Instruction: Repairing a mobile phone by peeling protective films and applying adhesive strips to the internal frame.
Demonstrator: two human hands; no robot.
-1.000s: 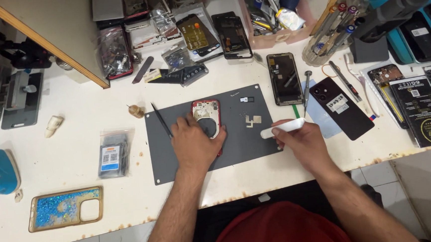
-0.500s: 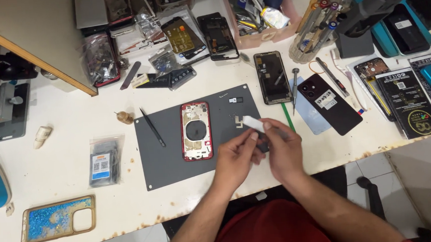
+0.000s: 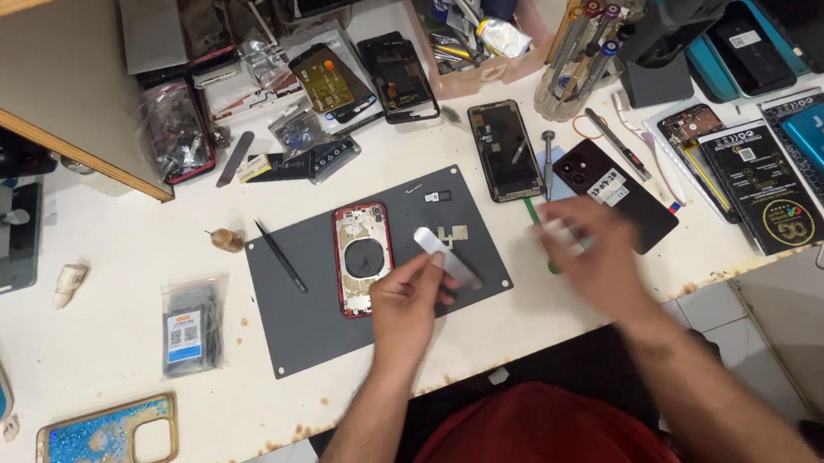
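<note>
My left hand (image 3: 408,298) pinches a thin grey flat strip (image 3: 447,256) over the dark grey work mat (image 3: 313,333). Just left of it lies an opened red phone housing (image 3: 362,257) with a round coil inside. My right hand (image 3: 592,247) is blurred, off the mat's right edge, near a black phone back (image 3: 625,199) and a green-handled tool (image 3: 533,211); whether it holds anything is unclear. Black tweezers (image 3: 281,257) rest on the mat's left part. Small parts (image 3: 454,233) lie near the strip.
A dark phone screen (image 3: 504,150) lies beyond the mat. Phone parts and boards crowd the back of the white bench. A small bagged part (image 3: 189,326) and a glittery blue phone case (image 3: 106,443) lie at left. Boxed packages (image 3: 761,177) sit right. A tool holder (image 3: 578,69) stands behind.
My hands were together at the mat's right edge with a white strip. Now they have parted: the left holds the strip over the mat, the right has swung out to the right.
</note>
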